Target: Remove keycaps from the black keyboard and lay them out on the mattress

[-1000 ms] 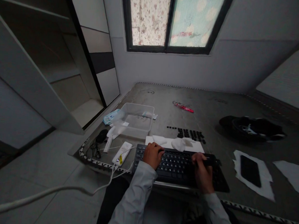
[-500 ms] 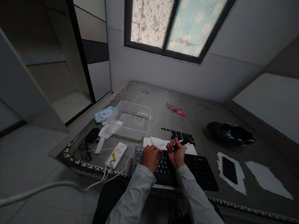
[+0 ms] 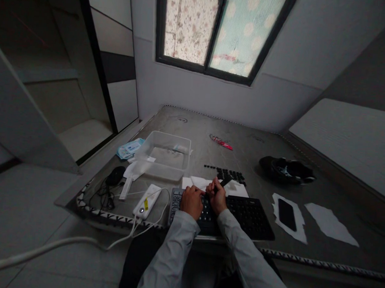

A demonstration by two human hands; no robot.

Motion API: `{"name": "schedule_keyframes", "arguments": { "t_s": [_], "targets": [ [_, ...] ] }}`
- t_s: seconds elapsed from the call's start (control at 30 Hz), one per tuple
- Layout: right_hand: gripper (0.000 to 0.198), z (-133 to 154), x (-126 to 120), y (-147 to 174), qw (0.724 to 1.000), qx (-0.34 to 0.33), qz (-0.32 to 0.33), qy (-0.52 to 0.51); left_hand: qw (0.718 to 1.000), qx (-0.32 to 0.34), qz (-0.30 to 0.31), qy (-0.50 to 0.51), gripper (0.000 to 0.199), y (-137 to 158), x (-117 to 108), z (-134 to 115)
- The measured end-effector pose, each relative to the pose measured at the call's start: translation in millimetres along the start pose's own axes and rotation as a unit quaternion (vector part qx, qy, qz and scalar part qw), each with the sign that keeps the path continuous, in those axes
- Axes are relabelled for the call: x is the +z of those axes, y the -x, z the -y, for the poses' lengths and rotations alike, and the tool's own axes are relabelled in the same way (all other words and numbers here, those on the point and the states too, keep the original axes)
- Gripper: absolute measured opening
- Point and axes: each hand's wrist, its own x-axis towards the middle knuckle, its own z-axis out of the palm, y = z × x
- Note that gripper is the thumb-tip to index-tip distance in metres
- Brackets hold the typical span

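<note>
A black keyboard (image 3: pixel 249 218) lies at the near edge of the grey surface, and part of its left section has keycaps off, showing pale dots. My left hand (image 3: pixel 192 202) rests on that left section, fingers bent over the far edge and thumb towards the right hand. Closed in a fist, my right hand (image 3: pixel 218 197) grips a slim black tool (image 3: pixel 226 180) above the keyboard's middle. Its upper end points up and right; its lower end is hidden. Behind the hands are white paper (image 3: pixel 238 190) and rows of loose black keycaps (image 3: pixel 222 172).
Left of the keyboard are a white power strip (image 3: pixel 147 202) with cables, a black mouse (image 3: pixel 115 175), a clear plastic bin (image 3: pixel 169 173) and a blue-white packet (image 3: pixel 129 149). A phone (image 3: pixel 286 214) on paper, another sheet (image 3: pixel 330 223) and a dark open item (image 3: pixel 286 170) lie right.
The black tool has tilted more upright in my right hand, which has come slightly closer to the left hand. The whole view has shifted a little.
</note>
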Motion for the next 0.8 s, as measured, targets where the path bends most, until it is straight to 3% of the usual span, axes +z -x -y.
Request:
{"name": "schedule_keyframes", "arguments": {
  "t_s": [0.4,0.8],
  "targets": [
    [0.055,-20,-4,16,0.995,-0.094,-0.030,0.032,1.000,0.015,0.002,-0.008,0.017,-1,-2,2],
    [0.057,-15,0,10,0.995,-0.088,-0.020,0.036,1.000,0.021,-0.003,0.008,0.016,1,-1,2]
  ]
}}
